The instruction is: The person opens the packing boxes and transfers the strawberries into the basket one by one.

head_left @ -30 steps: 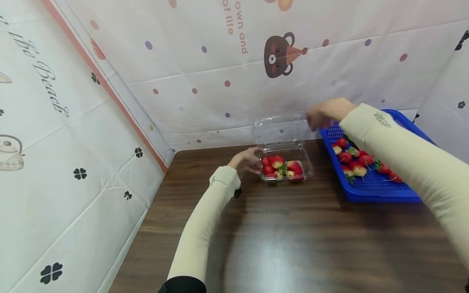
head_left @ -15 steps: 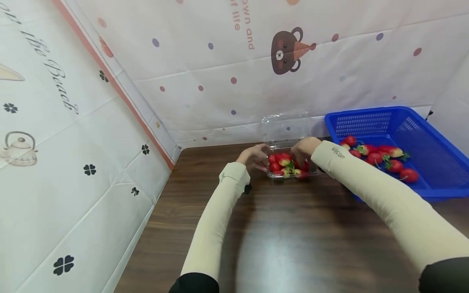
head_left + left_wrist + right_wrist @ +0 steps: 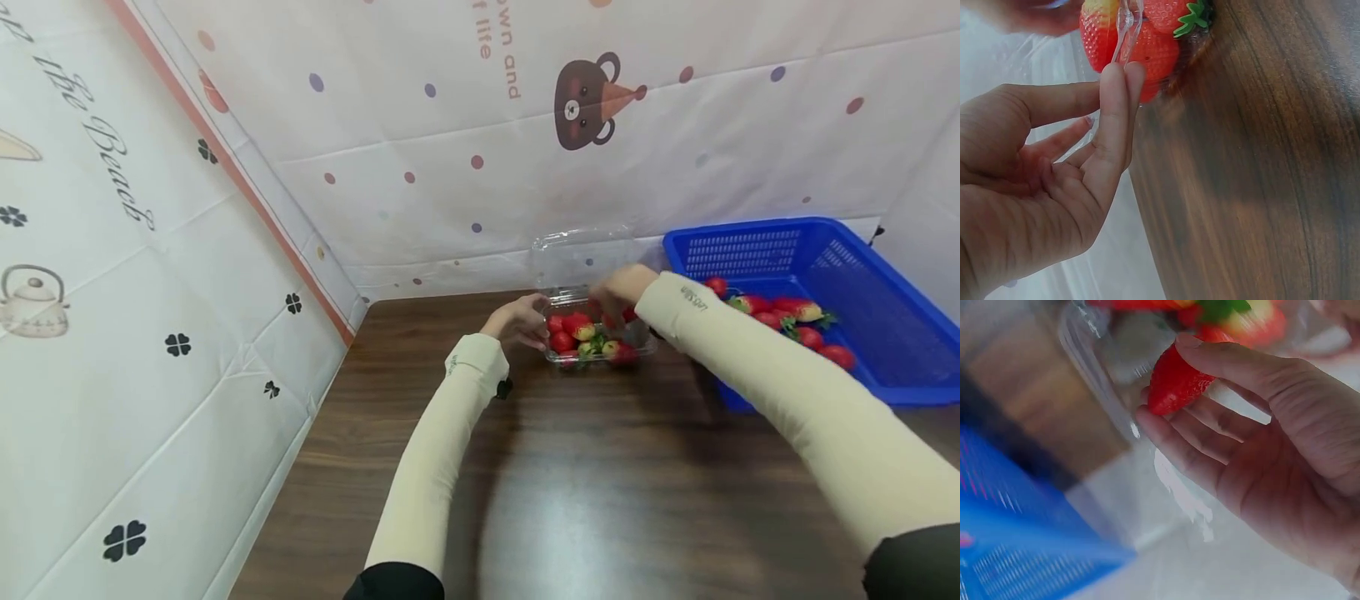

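A clear plastic clamshell box (image 3: 647,350) with its lid raised stands near the back of the table, several red strawberries (image 3: 576,325) inside. At its left side, my left hand (image 3: 517,322) pinches the rim, fingertips right at the plastic edge in the left wrist view. Over the right half of the box is my right hand (image 3: 622,290). In the right wrist view, it holds a strawberry (image 3: 1175,381) between thumb and fingers, tip pointing down and left. The head view shows the right hand covering part of the box's back right.
A blue plastic basket (image 3: 900,308) with several more strawberries (image 3: 798,310) sits to the right of the box, partly behind the right forearm. The printed wall sheet (image 3: 420,208) rises directly behind the raised lid (image 3: 585,250). Brown wood table (image 3: 600,467) lies in front.
My right hand has come from above the blue basket's left edge into the clamshell box, then lifted slightly toward its back. My left hand stays at the rim. The head view has shifted slightly.
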Demonstrator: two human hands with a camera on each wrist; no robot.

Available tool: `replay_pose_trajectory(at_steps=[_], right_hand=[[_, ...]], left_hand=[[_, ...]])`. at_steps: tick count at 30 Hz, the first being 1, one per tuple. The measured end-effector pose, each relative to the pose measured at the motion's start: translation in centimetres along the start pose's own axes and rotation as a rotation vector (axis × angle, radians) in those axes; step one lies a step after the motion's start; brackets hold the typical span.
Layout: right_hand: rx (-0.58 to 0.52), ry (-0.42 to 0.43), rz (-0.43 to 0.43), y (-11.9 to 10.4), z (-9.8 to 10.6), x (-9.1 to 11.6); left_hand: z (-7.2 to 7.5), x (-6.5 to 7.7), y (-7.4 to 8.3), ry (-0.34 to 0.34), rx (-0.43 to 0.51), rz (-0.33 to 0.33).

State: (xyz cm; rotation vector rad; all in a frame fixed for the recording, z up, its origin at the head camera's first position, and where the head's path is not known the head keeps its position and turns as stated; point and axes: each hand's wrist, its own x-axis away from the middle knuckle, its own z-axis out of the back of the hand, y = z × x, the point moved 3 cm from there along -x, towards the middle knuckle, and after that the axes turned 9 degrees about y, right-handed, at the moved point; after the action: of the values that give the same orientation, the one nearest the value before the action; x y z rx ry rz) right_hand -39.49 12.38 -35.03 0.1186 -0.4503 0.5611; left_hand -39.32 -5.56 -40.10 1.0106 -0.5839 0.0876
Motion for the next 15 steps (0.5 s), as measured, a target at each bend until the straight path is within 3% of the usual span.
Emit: replay_pose_trajectory(at_steps=[4,8,12,15], right_hand=[[-0.131,0.024,-0.041,2.0,3.1,2.3],[-0.159,0.053,-0.086,4.8,5.3,4.7],[-0.222,0.055,-0.149,8.8,5.9,7.6],[-0.221,0.056,-0.210,11.9,5.0,9.6]], left_hand=[[-0.1,-0.2,0.3,0.005,-0.016,-0.025],[-0.3,-0.3,0.2,0.003,-0.011,-0.015],[-0.4,-0.4,0.1,0.002,-0.014,-0.006],[-0.4,-0.4,0.1,0.005,-0.016,-0.008]])
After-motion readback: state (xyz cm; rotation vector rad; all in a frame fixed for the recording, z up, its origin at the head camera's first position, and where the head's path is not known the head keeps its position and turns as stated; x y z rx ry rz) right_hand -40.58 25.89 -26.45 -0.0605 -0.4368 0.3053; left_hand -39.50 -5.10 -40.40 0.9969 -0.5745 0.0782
